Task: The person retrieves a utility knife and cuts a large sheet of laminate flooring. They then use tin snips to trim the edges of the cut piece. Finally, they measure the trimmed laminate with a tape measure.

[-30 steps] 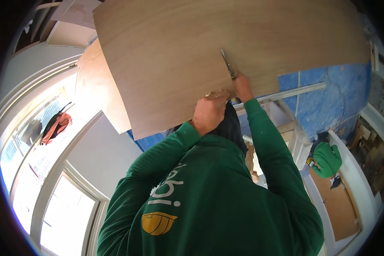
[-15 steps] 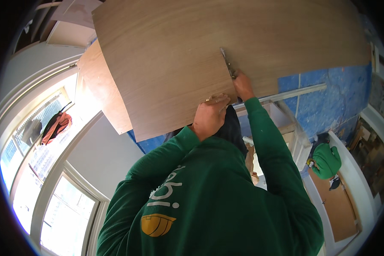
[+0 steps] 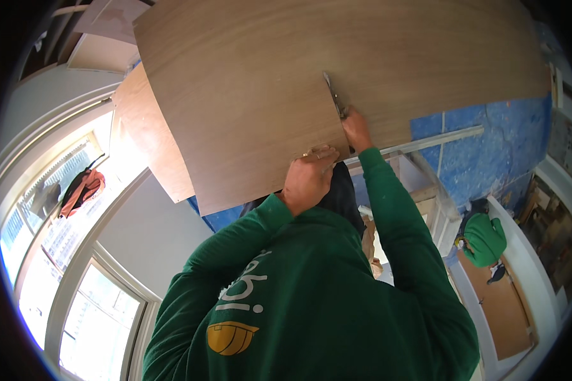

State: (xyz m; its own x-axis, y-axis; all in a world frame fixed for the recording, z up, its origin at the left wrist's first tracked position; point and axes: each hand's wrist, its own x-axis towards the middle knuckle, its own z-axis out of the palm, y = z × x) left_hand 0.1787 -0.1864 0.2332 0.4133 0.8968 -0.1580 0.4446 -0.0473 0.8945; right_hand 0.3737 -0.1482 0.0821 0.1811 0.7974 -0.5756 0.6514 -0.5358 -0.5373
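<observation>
A large thin brown plywood sheet (image 3: 248, 108) stretches out in front of me, with a slit running in from its near edge. My right hand (image 3: 356, 129) is closed round a pair of metal snips (image 3: 334, 98), whose blades lie at the inner end of the slit; the handles are mostly hidden by my fingers. Left of the slit, my left hand (image 3: 306, 181) grips the sheet's near edge, its fingers bent over the top face. Its thumb is hidden from view.
A second, lighter wood panel (image 3: 149, 133) lies beneath at the left. Blue covering (image 3: 489, 136) shows at the right, with a long pale strip (image 3: 435, 140) along it. A green garment (image 3: 484, 240) lies on the far right. Windows (image 3: 102, 311) stand at the left.
The near left corner of the sheet has dipped slightly, and both hands appear a little further left. The snips stay at the slit's inner end.
</observation>
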